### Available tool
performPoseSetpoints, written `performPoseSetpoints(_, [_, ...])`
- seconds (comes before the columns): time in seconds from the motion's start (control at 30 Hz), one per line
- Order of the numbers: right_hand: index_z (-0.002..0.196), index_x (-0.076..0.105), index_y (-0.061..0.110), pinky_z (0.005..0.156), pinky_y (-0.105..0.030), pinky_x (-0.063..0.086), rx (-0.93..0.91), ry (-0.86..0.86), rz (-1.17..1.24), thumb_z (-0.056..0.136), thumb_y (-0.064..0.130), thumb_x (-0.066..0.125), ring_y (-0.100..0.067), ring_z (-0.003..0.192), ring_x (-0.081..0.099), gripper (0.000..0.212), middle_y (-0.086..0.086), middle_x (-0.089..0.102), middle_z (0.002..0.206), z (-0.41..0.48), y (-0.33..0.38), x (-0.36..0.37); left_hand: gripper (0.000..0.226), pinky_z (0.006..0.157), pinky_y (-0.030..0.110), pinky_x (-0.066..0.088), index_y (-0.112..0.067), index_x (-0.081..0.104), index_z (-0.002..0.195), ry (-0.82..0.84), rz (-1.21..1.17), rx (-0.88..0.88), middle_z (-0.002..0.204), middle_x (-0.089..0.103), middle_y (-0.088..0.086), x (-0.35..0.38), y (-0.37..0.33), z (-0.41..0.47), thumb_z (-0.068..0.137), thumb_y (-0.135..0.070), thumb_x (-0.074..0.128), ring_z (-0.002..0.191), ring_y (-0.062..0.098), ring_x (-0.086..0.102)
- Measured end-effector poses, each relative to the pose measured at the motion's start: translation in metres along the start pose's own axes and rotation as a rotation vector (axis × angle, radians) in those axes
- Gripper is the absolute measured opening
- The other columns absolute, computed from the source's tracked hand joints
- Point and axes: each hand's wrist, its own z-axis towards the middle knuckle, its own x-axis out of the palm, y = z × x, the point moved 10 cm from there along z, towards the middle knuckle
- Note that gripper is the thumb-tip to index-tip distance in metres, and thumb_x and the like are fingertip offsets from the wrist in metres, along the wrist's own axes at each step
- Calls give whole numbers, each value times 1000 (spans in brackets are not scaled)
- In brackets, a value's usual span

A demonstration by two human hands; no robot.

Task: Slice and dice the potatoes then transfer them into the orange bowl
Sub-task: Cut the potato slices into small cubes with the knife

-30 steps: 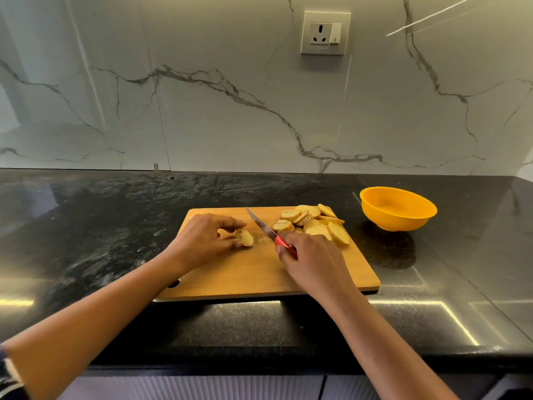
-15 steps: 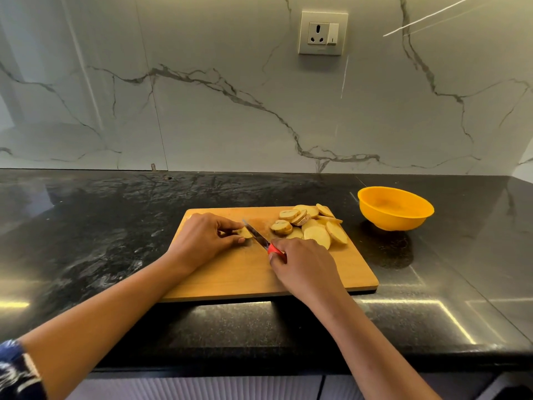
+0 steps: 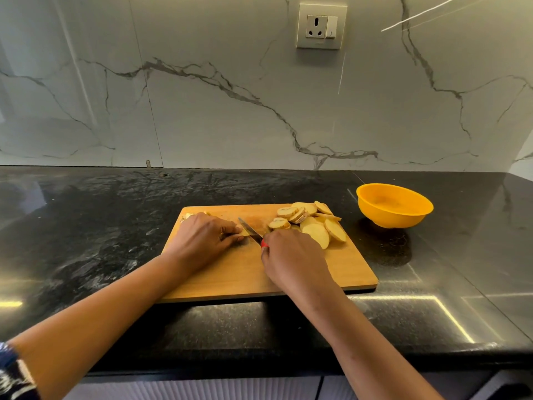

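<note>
At centre, our left hand [image 3: 206, 239] is pinching a potato piece [image 3: 245, 233]. Our right hand [image 3: 294, 255] is gripping the knife [image 3: 250, 230] just rightward.

- White marble wall [image 3: 202, 111], grey-veined, stood behind.
- Switched socket [image 3: 321, 26] was mounted high on it.
- Glossy black countertop [image 3: 86, 226] reflected strip light.
- Pale ribbed cabinet fronts [image 3: 202, 388] lay below.

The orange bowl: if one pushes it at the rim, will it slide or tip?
The orange bowl looks empty and thin-walled, so probably light. On the glossy black counter it would likely slide easily. Its base is narrower than its rim, so a rim push might tip it.
</note>
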Motion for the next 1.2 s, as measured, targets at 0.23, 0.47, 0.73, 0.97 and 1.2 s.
performPoseSetpoints(0.23, [113,58,13,67,-28,40,-68,50,-75,100,21,46,-17,83,53,20,-4,62,102,5,21,-1,66,76,42,56,-28,71,101,2,-141,59,93,73,-3,21,28,1,79,-79,36,86,17,68])
performPoseSetpoints(0.47, [111,58,17,69,-29,44,-81,87,-106,99,22,45,-19,90,58,18,-2,62,100,-36,11,-5,27,78,37,57,-19,71,106,-49,-13,42,106,71,0,-3,2,-1,83,-33,68,88,18,69])
performPoseSetpoints(0.73, [114,59,22,64,-28,42,-32,-8,-56,100,30,42,-17,84,56,24,2,60,94,-33,-2,-15,28,82,35,56,-24,70,109,-68,-7,61,110,69,-4,-2,5,-1,84,-37,65,94,16,68])
performPoseSetpoints(0.97, [112,62,22,62,-29,41,-1,-81,25,100,31,42,-19,87,61,25,0,65,98,-16,3,-20,16,67,20,47,-23,76,94,-193,86,149,95,73,-7,-14,-5,-7,78,-26,75,83,13,70])
performPoseSetpoints(1.2, [110,61,18,68,-30,44,-1,-44,22,100,28,44,-20,92,60,23,-2,64,101,-7,12,-9,17,52,15,43,-25,77,83,-223,112,235,80,73,-9,-19,-15,-11,68,-23,83,64,9,69])
